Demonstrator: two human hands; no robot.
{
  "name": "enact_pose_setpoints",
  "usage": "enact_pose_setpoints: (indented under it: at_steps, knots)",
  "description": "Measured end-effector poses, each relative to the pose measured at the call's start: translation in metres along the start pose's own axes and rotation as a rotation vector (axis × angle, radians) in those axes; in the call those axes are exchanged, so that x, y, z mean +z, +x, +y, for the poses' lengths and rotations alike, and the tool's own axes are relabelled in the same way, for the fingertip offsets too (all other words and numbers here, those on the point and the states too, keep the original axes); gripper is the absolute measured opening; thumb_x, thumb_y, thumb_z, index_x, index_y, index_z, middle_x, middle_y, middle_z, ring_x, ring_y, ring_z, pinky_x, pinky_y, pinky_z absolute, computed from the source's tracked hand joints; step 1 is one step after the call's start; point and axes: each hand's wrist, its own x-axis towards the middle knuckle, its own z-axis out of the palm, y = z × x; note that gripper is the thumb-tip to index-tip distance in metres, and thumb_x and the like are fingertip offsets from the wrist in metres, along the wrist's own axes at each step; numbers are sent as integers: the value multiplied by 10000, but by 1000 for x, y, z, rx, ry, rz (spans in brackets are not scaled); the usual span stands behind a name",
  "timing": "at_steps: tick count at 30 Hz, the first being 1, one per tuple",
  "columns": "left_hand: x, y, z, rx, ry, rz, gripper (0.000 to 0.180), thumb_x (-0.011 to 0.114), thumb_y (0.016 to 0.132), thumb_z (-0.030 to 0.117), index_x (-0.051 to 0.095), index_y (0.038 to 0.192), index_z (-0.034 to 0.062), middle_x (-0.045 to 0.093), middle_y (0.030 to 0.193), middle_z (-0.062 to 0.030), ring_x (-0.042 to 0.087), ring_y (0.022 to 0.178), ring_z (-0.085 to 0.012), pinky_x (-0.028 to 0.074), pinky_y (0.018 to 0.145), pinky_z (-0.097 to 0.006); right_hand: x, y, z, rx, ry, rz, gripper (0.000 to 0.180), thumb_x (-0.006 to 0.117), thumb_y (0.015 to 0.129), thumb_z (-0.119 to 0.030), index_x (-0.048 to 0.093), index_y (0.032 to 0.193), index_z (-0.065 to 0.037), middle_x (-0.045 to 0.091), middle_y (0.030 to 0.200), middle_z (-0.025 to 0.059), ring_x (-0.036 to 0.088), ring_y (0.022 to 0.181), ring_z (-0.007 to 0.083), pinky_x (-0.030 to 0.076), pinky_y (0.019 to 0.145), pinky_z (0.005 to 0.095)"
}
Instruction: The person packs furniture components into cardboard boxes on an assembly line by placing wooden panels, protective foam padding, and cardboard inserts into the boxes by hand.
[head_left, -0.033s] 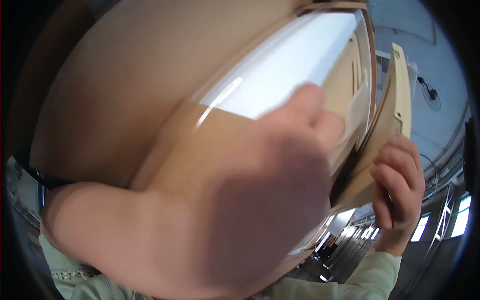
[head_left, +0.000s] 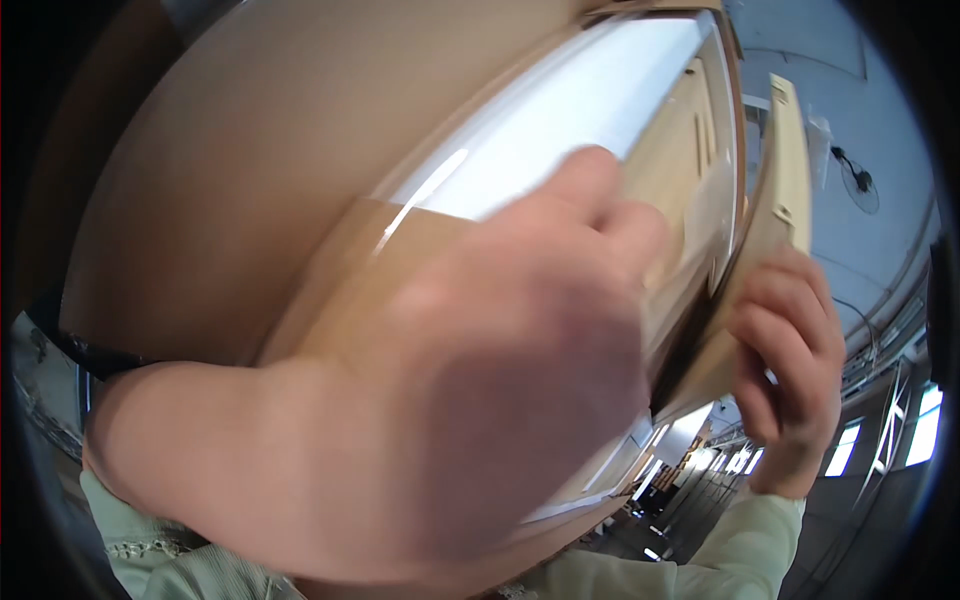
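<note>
A large brown cardboard box (head_left: 250, 170) fills most of the view, held up very close to the camera. A white panel (head_left: 580, 130) shows along its upper side, with shiny clear tape over it. My left hand (head_left: 480, 400) is blurred and huge in the foreground. It presses against the box's face with the fingers curled onto it near the white panel. My right hand (head_left: 790, 370) grips the lower end of a cardboard flap (head_left: 775, 190) that sticks out at the box's right edge. Pale green sleeves cover both wrists.
Behind the box at the right are a grey ceiling, a wall-mounted fan (head_left: 858, 180) and bright windows (head_left: 925, 425). Rows of lights and a long hall show low at the right (head_left: 700, 470). The box hides everything else.
</note>
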Motion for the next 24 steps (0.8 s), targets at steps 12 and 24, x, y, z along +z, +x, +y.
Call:
enact_pose_setpoints:
  at_steps: [12, 24]
  knots:
    - [-41, -1, -31, -12, -61, -231, 455, 757, 680, 370, 610, 887, -8, 606, 911, -99, 538, 989, -263, 394, 904, -367, 68, 69, 30, -313, 50, 50, 231, 614, 701, -56, 628, 931, -51, 603, 909, 88, 539, 849, 304, 472, 810, 383]
    - [-62, 10, -27, -107, 214, -458, 640, 648, 730, 605, 646, 1057, 56, 624, 1041, -101, 519, 1075, -252, 350, 983, -353, 55, 99, -7, -28, -181, -292, 284, 644, 691, -139, 723, 962, -162, 693, 959, 72, 642, 915, 282, 525, 775, 373]
